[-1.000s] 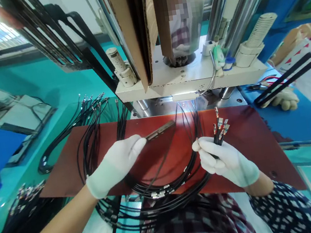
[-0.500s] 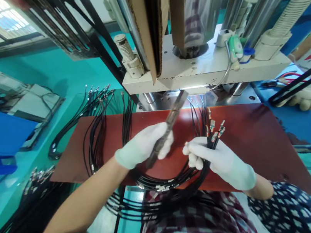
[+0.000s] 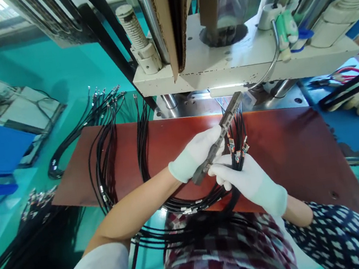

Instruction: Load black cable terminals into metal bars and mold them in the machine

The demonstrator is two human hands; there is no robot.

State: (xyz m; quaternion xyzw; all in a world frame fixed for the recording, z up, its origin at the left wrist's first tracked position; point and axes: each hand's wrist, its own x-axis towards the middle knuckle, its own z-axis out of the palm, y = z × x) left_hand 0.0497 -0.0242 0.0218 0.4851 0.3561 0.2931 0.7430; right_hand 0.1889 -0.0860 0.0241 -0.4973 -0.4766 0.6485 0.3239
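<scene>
So the left hand has its grip wrapped around the lower part of a dark slotted bar, which is tilted with its far end up near the white press plate. Holding it low like that probably leaves the slots free to get at.

Right hand is folded around a bunch of black cables, with the metal ends poking up past the fingers. My guess is that's so the ends stay together and easy to see while the slack sags toward the lap. Its fingertips are right by the bar's near end; can't tell if they're touching it or pinching something small.

More wires run out from under the press, just behind the bar. The spare bundles lie across the left side of the reddish-brown worktop, presumably within reach but out of the way.
</scene>
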